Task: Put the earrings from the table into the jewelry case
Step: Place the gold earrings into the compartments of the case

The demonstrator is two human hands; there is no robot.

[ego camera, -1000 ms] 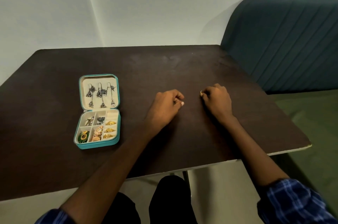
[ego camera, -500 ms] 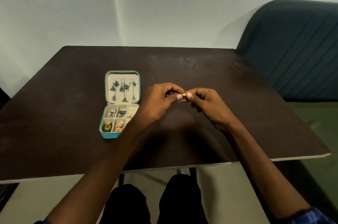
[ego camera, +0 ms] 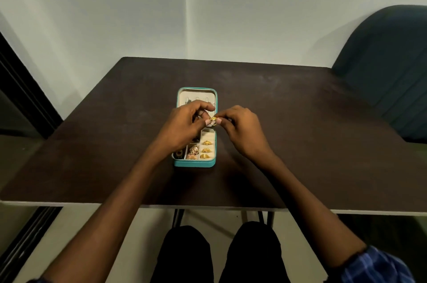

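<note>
We see both hands raised together over the open jewelry case (ego camera: pixel 195 162), which lies flat on the dark worktop (ego camera: pixel 300 132). Between them is a small gold earring (ego camera: pixel 213 119), pinched from either side: the left hand (ego camera: pixel 184 128) has its thumb and forefinger closed on the earring's left edge, and the right hand (ego camera: pixel 242 129) has its fingertips (ego camera: pixel 219 121) closed on the right edge. Each grip is nearly shut, with only the earring between the tips. We cannot tell which hand bears more of it.

The earring sits right at the meeting point of the two grips, above the hinge area of the case, between the lid and the tray. The lid lies open toward the far side, partly hidden by the left hand. In the tray's right-hand column, below the earring, three gold earrings (ego camera: pixel 205 150) lie in a row, with an empty cream space above them. Rose-toned pieces (ego camera: pixel 194 152) fill the middle compartments. A dark upholstered chair (ego camera: pixel 388 70) stands at the right.
</note>
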